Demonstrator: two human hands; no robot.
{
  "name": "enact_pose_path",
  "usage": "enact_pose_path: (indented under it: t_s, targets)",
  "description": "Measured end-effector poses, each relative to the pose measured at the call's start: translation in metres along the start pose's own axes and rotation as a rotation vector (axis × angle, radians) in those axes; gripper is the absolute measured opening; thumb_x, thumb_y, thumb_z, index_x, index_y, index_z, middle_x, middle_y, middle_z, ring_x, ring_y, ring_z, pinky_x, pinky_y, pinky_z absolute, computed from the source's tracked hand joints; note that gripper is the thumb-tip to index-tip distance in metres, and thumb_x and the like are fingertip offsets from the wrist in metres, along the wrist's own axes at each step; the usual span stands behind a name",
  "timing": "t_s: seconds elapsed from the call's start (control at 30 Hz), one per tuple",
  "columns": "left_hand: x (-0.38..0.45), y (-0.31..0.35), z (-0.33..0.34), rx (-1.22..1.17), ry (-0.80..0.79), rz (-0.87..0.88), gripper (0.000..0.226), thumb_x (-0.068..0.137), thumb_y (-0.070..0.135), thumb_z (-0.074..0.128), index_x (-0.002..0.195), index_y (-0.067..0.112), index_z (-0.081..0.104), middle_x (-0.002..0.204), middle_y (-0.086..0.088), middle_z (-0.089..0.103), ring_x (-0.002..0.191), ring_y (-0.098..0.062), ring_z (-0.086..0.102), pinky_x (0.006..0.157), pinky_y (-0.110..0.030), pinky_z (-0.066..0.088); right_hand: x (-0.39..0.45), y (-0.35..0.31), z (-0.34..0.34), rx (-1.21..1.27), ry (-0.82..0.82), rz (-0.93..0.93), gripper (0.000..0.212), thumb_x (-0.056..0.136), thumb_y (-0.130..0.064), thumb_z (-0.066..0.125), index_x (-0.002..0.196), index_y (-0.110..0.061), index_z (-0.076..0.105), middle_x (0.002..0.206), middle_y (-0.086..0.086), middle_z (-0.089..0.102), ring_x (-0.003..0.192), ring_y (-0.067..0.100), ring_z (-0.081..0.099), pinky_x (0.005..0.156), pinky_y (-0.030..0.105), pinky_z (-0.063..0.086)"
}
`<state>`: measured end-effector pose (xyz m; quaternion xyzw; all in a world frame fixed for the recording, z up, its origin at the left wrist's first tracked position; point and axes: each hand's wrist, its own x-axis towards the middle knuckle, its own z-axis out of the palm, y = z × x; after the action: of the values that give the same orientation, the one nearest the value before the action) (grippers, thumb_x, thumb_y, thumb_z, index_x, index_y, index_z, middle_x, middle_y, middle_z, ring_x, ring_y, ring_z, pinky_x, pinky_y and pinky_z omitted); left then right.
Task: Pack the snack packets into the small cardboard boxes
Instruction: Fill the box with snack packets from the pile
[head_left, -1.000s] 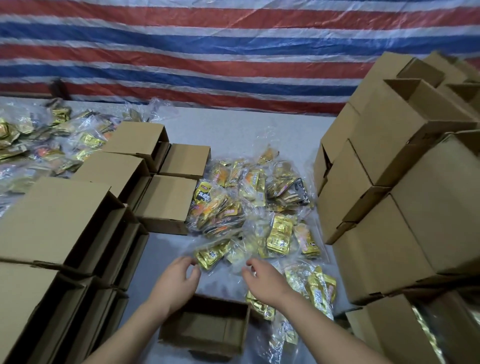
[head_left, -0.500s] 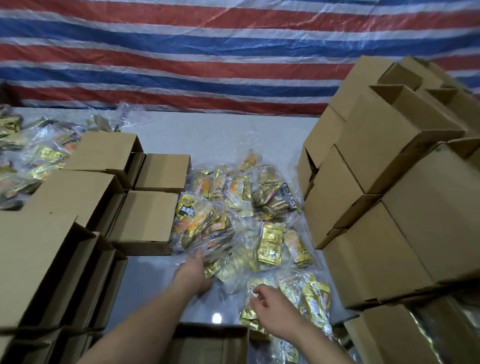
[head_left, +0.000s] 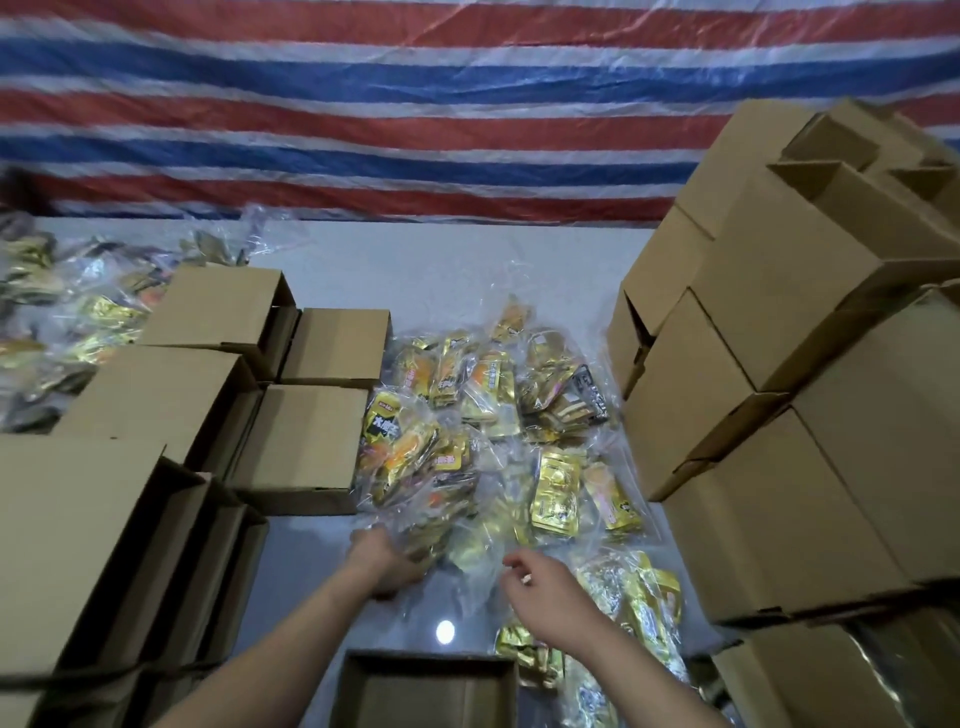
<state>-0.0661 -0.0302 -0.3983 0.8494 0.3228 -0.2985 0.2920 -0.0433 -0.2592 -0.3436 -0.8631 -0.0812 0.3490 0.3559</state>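
A heap of clear bags of gold and orange snack packets (head_left: 493, 447) lies in the middle of the grey table. My left hand (head_left: 387, 558) rests on the heap's near edge, its fingers curled around a clear bag of packets (head_left: 431, 535). My right hand (head_left: 545, 597) hovers just to the right, fingers loosely apart and holding nothing. An open small cardboard box (head_left: 426, 691) stands at the bottom centre between my forearms; its inside looks bare. More packets (head_left: 644, 603) lie by my right wrist.
Stacks of small cardboard boxes (head_left: 171, 395) fill the left side, and a taller stack (head_left: 779, 415) walls the right. Another heap of bagged packets (head_left: 67, 332) lies at the far left. A striped red, white and blue tarp (head_left: 415, 104) hangs behind the table (head_left: 441, 270).
Both hands have moved away from the open box and up to the heap. My left hand has closed on a bag at the heap's near edge. The view has shifted forward.
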Motion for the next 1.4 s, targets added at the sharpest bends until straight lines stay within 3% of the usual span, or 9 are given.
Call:
enact_pose_path:
  t_s: [0.1, 0.33, 0.47, 0.63, 0.73, 0.9, 1.1, 1.27, 1.4]
  targets:
    - [-0.026, -0.009, -0.023, -0.334, -0.159, -0.046, 0.039, 0.078, 0.035, 0.081, 0.097, 0.004, 0.065, 0.072, -0.01, 0.061, 0.051, -0.016, 0.054, 0.046, -0.021, 0.042, 0.01, -0.019, 0.004, 0.065, 0.006, -0.008, 0.014, 0.102, -0.028, 0.047, 0.1, -0.025, 0.061, 0.094, -0.005, 0.064, 0.075, 0.008, 0.059, 0.06, 0.014, 0.044]
    - [-0.102, -0.006, -0.054, -0.854, -0.177, 0.079, 0.013, 0.092, 0.011, 0.065, 0.083, 0.002, 0.062, 0.055, -0.01, 0.05, 0.036, -0.011, 0.038, 0.037, -0.016, 0.026, 0.006, -0.065, 0.012, 0.436, -0.13, 0.21, 0.045, 0.095, -0.063, 0.049, 0.102, -0.02, 0.06, 0.1, 0.005, 0.068, 0.094, 0.022, 0.067, 0.09, 0.037, 0.057]
    - [-0.135, 0.014, -0.051, -0.864, -0.075, 0.241, 0.013, 0.091, 0.005, 0.061, 0.088, 0.0, 0.073, 0.073, -0.015, 0.06, 0.051, -0.013, 0.049, 0.05, -0.018, 0.041, 0.001, -0.083, 0.009, 0.823, -0.263, 0.303, 0.066, 0.08, -0.077, 0.056, 0.106, -0.018, 0.068, 0.09, 0.008, 0.076, 0.093, 0.029, 0.067, 0.082, 0.041, 0.056]
    - [-0.165, 0.029, -0.026, -0.517, 0.172, 0.599, 0.039, 0.082, 0.003, 0.068, 0.106, 0.034, 0.068, 0.095, 0.02, 0.07, 0.08, 0.013, 0.061, 0.071, -0.007, 0.042, 0.008, -0.088, 0.0, 1.275, -0.205, 0.252, 0.061, 0.079, -0.055, 0.071, 0.109, -0.002, 0.07, 0.092, 0.02, 0.074, 0.074, 0.033, 0.074, 0.062, 0.041, 0.059]
    - [-0.163, 0.02, -0.018, -0.464, 0.175, 0.624, 0.056, 0.085, 0.031, 0.076, 0.133, 0.04, 0.048, 0.128, 0.03, 0.048, 0.114, 0.017, 0.049, 0.091, -0.001, 0.036, 0.007, -0.083, -0.01, 1.253, -0.159, 0.116, 0.039, 0.078, -0.047, 0.073, 0.089, -0.011, 0.08, 0.09, 0.018, 0.075, 0.075, 0.034, 0.074, 0.057, 0.038, 0.059]
    - [-0.145, -0.014, -0.026, -0.535, 0.289, 0.444, 0.043, 0.095, 0.04, 0.061, 0.135, 0.03, 0.049, 0.13, 0.013, 0.056, 0.115, -0.002, 0.055, 0.093, -0.016, 0.044, 0.007, -0.074, -0.039, 1.208, -0.131, -0.016, 0.068, 0.071, -0.049, 0.077, 0.13, -0.02, 0.063, 0.111, 0.014, 0.072, 0.099, 0.035, 0.069, 0.084, 0.048, 0.056]
    - [-0.114, -0.07, -0.003, -0.248, -0.095, 0.283, 0.059, 0.094, 0.054, 0.056, 0.144, 0.027, 0.042, 0.14, 0.011, 0.047, 0.129, -0.01, 0.046, 0.103, -0.018, 0.036, -0.001, -0.076, -0.055, 0.866, 0.021, -0.178, 0.066, 0.077, -0.023, 0.078, 0.136, -0.019, 0.049, 0.125, 0.004, 0.063, 0.102, 0.012, 0.062, 0.101, 0.037, 0.046]
    - [-0.108, -0.07, 0.027, -0.573, -0.073, 0.232, 0.034, 0.1, 0.045, 0.048, 0.12, 0.024, 0.065, 0.126, 0.003, 0.063, 0.108, -0.002, 0.056, 0.083, -0.005, 0.04, -0.008, -0.084, -0.058, 0.852, -0.026, -0.206, 0.045, 0.086, -0.004, 0.071, 0.124, -0.019, 0.051, 0.114, 0.01, 0.055, 0.103, 0.024, 0.057, 0.102, 0.046, 0.044]
    - [-0.106, -0.058, 0.036, -0.721, 0.001, 0.223, 0.041, 0.099, 0.043, 0.052, 0.101, 0.007, 0.07, 0.101, -0.016, 0.067, 0.095, -0.019, 0.064, 0.092, -0.034, 0.051, -0.022, -0.089, -0.049, 0.807, -0.034, -0.226, 0.038, 0.087, -0.011, 0.072, 0.114, -0.028, 0.052, 0.13, 0.007, 0.052, 0.117, 0.024, 0.054, 0.109, 0.047, 0.042]
